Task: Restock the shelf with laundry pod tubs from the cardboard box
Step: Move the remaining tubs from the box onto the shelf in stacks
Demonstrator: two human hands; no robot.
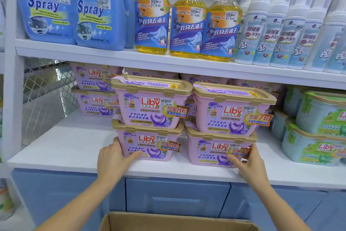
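Note:
Pink Liby laundry pod tubs with gold lids stand in two stacks of two near the front of the white shelf (61,148). My left hand (112,157) grips the left side of the lower left tub (149,144), thumb on its front. My right hand (249,163) grips the right end of the lower right tub (215,150). An upper left tub (151,103) and an upper right tub (232,111) rest on these. More pink tubs (93,88) are stacked further back. The open cardboard box (168,221) sits below, at the bottom edge; its inside is hidden.
Green and blue Liby tubs (318,137) fill the shelf's right end. The upper shelf holds blue Spray bottles (97,10), yellow bottles (189,25) and white foam bottles (277,28). Bare shelf lies left of the stacks. Blue cabinet fronts (176,197) are below.

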